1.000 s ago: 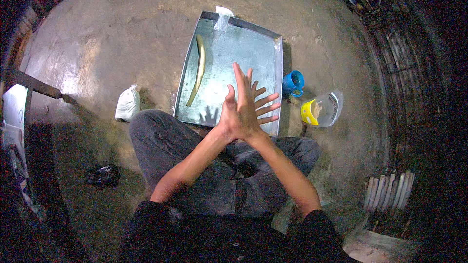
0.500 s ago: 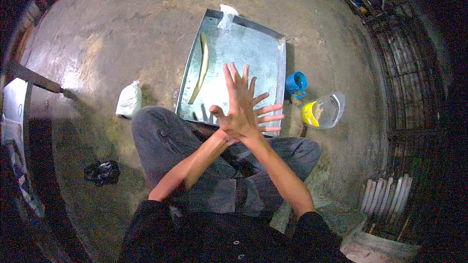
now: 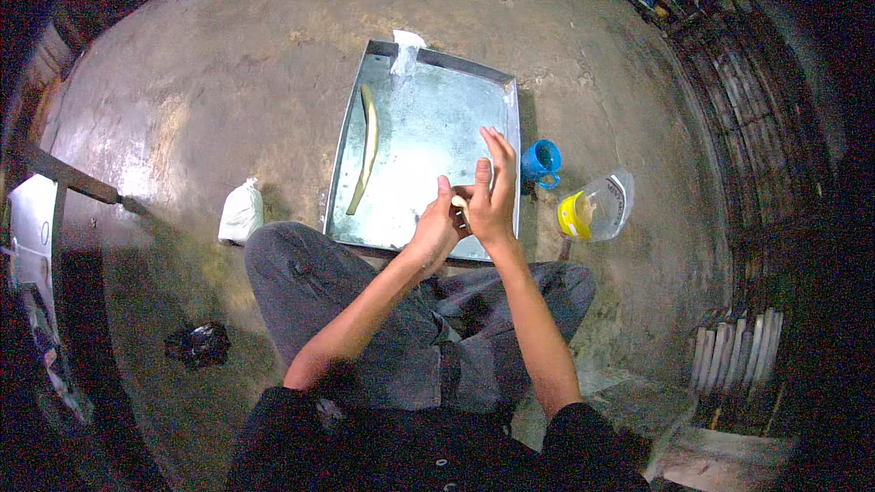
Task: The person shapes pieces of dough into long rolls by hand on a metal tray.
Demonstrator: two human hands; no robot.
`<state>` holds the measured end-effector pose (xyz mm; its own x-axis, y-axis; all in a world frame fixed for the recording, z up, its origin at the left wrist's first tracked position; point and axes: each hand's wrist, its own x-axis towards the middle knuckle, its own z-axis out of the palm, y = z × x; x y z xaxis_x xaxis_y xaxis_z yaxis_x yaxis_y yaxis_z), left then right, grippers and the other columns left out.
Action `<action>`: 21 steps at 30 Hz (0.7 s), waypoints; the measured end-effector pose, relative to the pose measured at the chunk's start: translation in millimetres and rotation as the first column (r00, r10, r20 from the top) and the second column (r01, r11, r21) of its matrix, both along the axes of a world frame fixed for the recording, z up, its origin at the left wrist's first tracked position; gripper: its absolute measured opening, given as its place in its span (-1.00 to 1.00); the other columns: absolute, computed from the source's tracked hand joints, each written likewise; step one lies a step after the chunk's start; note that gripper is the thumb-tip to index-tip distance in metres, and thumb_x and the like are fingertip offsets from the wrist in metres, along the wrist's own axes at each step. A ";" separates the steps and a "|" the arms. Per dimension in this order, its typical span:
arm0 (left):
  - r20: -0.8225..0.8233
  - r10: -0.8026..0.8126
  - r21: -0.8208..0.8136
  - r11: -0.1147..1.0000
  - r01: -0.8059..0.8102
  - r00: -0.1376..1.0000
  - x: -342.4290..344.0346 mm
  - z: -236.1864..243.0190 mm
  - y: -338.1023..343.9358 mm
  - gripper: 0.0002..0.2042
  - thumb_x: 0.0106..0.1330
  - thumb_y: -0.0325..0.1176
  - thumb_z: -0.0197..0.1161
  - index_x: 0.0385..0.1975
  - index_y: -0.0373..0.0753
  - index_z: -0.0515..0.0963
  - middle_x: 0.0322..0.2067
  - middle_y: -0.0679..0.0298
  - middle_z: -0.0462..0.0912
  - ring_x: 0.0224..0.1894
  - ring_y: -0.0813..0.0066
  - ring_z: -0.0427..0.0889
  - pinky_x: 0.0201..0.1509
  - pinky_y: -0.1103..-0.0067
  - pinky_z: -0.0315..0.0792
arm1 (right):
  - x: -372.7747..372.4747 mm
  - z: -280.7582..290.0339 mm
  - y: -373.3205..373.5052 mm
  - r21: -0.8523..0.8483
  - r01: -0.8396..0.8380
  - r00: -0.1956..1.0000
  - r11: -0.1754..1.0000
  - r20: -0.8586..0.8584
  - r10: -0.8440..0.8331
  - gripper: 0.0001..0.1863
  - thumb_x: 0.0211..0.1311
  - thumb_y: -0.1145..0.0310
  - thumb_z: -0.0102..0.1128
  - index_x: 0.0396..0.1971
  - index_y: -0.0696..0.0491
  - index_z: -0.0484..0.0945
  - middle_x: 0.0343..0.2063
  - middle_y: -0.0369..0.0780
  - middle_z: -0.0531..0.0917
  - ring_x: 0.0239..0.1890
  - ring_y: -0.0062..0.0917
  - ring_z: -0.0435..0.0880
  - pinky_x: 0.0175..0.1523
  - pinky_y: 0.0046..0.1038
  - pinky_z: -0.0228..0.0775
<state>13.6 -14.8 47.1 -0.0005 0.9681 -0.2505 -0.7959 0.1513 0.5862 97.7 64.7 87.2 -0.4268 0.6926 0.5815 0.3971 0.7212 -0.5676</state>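
A small pale piece of dough (image 3: 458, 202) shows between my hands, above the near part of a shallow metal tray (image 3: 351, 109). My left hand (image 3: 435, 230) cups it with the thumb pointing up; most of its other fingers are hidden behind the right hand. Close against it, my right hand (image 3: 494, 199) has its fingers stretched out and pointing away, palm turned toward the left hand. Along the tray's left side lies a long, thin, slightly curved strip of pale dough (image 3: 368, 150). A crumpled clear-and-white plastic bag (image 3: 406, 50) hangs over the tray's far rim.
Right of the tray stand a blue mug (image 3: 541, 160) and a clear plastic bag with a yellow label (image 3: 583, 211). On the left are a filled white bag (image 3: 241, 210) and a black plastic bag (image 3: 198, 344). My crossed legs (image 3: 319, 287) border the tray's near edge.
The hands were crossed at the wrists with fingers spread wide; now they have drawn apart and face each other. The pale dough piece has come into sight between them. The view has shifted slightly.
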 end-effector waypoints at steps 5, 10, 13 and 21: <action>0.028 0.149 -0.055 0.988 -0.148 0.988 -1.2 -9.8 -4.2 -0.26 0.49 0.28 -0.43 -0.04 -0.39 0.39 -0.02 -0.04 0.60 0.05 0.16 0.61 0.19 0.30 0.48 | 28.9 -9.9 -16.4 -0.140 0.068 0.997 0.988 -0.024 -0.072 -0.73 0.41 0.34 0.09 0.00 0.12 0.57 0.02 -0.09 0.55 0.07 -0.25 0.56 0.18 -0.29 0.39; -0.006 0.067 -0.035 0.997 -0.067 0.998 -3.1 -8.3 -2.4 -0.24 0.52 0.23 -0.37 0.25 -0.48 0.25 0.15 -0.10 0.46 0.19 0.10 0.48 0.34 0.25 0.32 | 34.9 -26.7 -55.4 -0.333 0.081 0.992 0.940 0.114 -0.045 -0.71 0.21 0.38 0.35 -0.08 0.08 0.62 -0.12 -0.17 0.57 -0.18 -0.40 0.62 -0.18 -0.39 0.48; -0.134 0.041 -0.109 0.992 -0.056 0.990 -4.4 -15.2 -2.4 -0.29 0.54 0.19 -0.34 0.24 -0.46 0.26 0.20 -0.09 0.43 0.22 0.13 0.42 0.35 0.26 0.28 | 33.1 -30.7 -61.5 -0.330 0.071 0.992 0.941 0.124 -0.032 -0.67 0.16 0.45 0.38 -0.05 0.09 0.61 -0.14 -0.17 0.56 -0.21 -0.38 0.63 -0.22 -0.40 0.48; -0.023 -0.005 0.239 0.971 0.010 1.000 -17.5 1.8 -1.1 -0.43 0.52 0.00 -0.06 0.33 -0.30 0.24 0.37 0.09 0.30 0.30 0.17 0.37 0.32 0.22 0.30 | 25.8 -14.0 -75.1 -0.535 0.018 0.980 0.844 -0.157 -0.121 -0.60 0.15 0.57 0.33 0.02 0.14 0.53 -0.15 -0.17 0.62 -0.19 -0.46 0.66 -0.17 -0.45 0.54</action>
